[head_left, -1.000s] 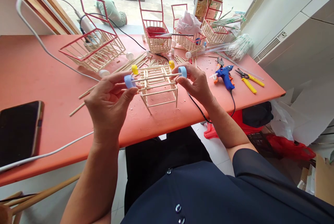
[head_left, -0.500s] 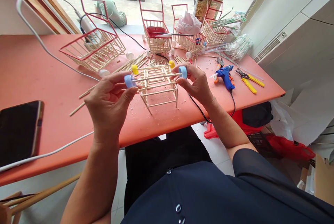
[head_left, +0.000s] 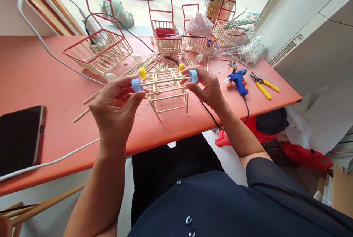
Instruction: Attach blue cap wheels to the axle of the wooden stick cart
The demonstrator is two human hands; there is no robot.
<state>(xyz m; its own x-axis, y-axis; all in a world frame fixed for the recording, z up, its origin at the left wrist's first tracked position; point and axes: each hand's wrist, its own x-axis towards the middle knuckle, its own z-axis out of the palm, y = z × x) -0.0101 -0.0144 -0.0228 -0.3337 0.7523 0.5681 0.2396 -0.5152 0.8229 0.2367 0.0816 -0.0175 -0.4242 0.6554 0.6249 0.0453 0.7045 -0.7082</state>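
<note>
A thin wooden stick (head_left: 165, 81) runs between two blue bottle caps like an axle with wheels. My left hand (head_left: 117, 106) pinches the left blue cap (head_left: 136, 85) between thumb and fingers. At the other end, my right hand (head_left: 206, 88) grips the right blue cap (head_left: 193, 76). The stick lies across a small frame of wooden sticks (head_left: 168, 109); whether it touches the frame I cannot tell. On the frame's far side sit two yellow caps (head_left: 142, 73), one at each end.
Cart-shaped stick baskets with red rims (head_left: 96, 51) stand along the back. Loose sticks (head_left: 143, 66) lie behind the frame. To the right are a blue glue gun (head_left: 239, 81), yellow-handled pliers (head_left: 264, 85) and orange-handled pliers (head_left: 231, 71). A phone (head_left: 20, 139) lies left; a person (head_left: 117, 9) sits outside.
</note>
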